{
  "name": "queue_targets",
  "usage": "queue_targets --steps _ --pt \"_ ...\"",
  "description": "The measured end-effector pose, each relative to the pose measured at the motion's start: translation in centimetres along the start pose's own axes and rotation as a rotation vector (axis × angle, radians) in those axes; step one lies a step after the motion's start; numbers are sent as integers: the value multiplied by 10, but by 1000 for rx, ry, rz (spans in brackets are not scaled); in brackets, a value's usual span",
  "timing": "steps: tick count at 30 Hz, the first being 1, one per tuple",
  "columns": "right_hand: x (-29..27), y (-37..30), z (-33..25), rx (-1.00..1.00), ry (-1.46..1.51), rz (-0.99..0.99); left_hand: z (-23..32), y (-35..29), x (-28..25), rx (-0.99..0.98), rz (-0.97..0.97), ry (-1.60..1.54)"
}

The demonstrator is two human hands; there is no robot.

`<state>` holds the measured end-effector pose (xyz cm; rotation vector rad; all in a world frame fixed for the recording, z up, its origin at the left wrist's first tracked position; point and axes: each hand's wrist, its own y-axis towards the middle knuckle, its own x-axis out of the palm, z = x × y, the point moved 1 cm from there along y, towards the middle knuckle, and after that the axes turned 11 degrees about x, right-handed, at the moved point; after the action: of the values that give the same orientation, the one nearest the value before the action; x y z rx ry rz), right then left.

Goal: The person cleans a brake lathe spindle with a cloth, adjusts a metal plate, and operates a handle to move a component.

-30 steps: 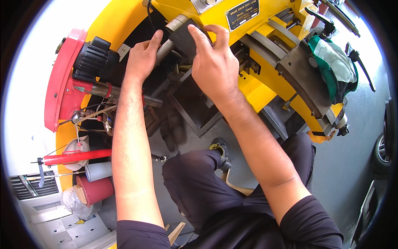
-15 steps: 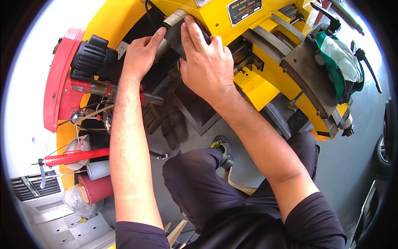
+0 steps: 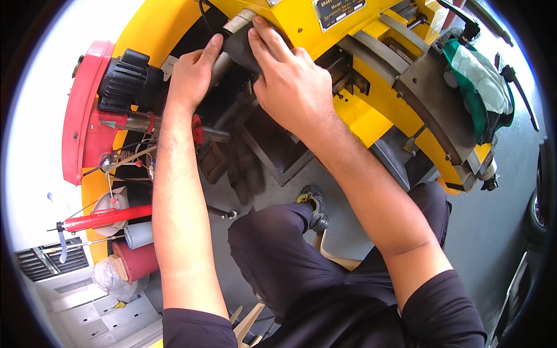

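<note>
Head camera view: a large yellow machine (image 3: 310, 37) rises ahead of you and spreads to your right, with a red machine (image 3: 81, 127) and its black motor (image 3: 125, 84) on your left. A green-and-white bundle (image 3: 478, 87) rests on the yellow machine's far right. Between your hands, near the top, lies a dark sheet (image 3: 239, 49) against a silvery metal cylinder (image 3: 239, 22), whose long axis seems to slant from lower left to upper right. Your right hand (image 3: 299, 87) is nearer the sheet, its fingers stretched close together across it. Your left hand (image 3: 190, 75) sits lower left, thumb raised along the metal; its fingers are hidden, so you cannot tell its grip.
</note>
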<state>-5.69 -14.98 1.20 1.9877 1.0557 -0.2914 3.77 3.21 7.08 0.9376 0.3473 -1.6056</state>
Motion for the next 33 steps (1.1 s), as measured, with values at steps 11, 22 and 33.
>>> queue_targets --steps 11,22,33 --pt "0 5 11 4 117 -67 0 0 -2 -67 -72 -123" --pt "-2 22 17 -93 189 -114 -2 0 -1 -68 -62 -159" --pt "-13 24 30 -160 95 -243 -11 -1 1 -93 -40 -151"
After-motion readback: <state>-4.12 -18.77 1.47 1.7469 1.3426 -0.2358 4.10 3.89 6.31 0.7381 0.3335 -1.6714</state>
